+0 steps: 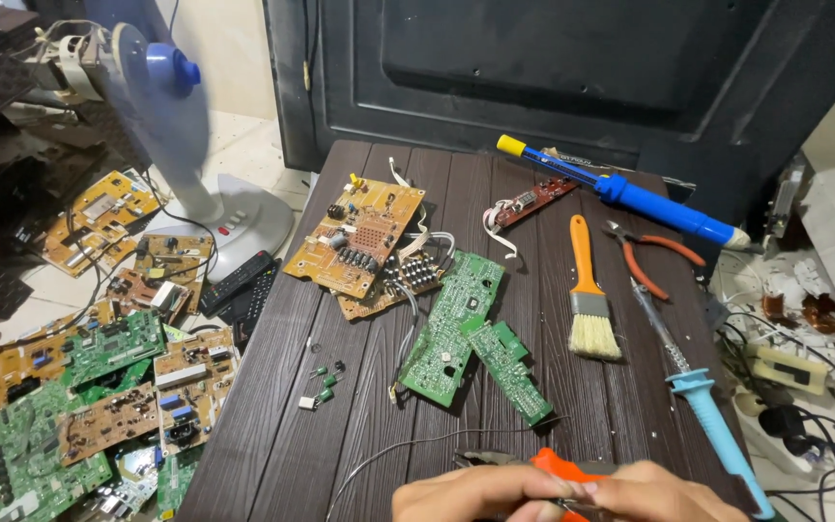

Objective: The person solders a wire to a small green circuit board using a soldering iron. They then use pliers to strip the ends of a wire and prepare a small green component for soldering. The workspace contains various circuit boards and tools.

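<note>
My left hand (466,498) and my right hand (664,493) meet at the bottom edge of the dark wooden table (273,425), fingers curled. Between them lies a pair of orange-handled cutters (558,466), dark jaws pointing left above my left knuckles. My right hand grips the handles. What my left fingers pinch is hidden. A thin grey wire (388,449) curves across the table just beyond my hands. Two green circuit boards (451,329) (509,372) lie a little farther up the table.
A tan circuit board (355,237), small loose components (321,384), an orange brush (587,290), a blue desoldering pump (630,193), orange-handled pliers (649,256) and a light blue soldering iron (712,416) lie on the table. On the floor to the left are a fan (176,126) and several boards (70,387).
</note>
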